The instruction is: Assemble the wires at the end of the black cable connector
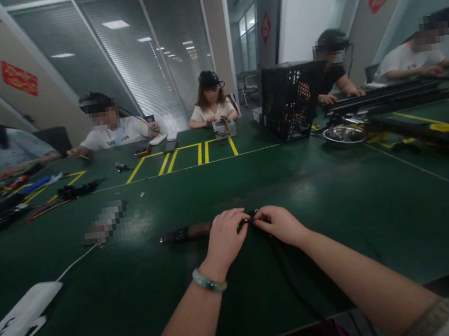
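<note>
A dark rod-shaped tool (193, 231) with a brownish middle and a small shiny tip at its left end lies on the green table. My left hand (225, 238), a jade-like bangle at its wrist, covers the tool's right part, its fingers curled around it. Close beside it, my right hand (281, 225) pinches a small black piece at the tool's right end, where the cord starts. From under that hand a black cord (288, 269) runs toward the table's near edge. My fingers hide most of the joint between tool and cord.
A white power strip (20, 321) lies at left, its cable leading to a blurred-out device (106, 223). Cables and tools (4, 208) lie farther left. A black computer case (293, 99) and metal bowl (343, 134) stand beyond. Several people sit around the table.
</note>
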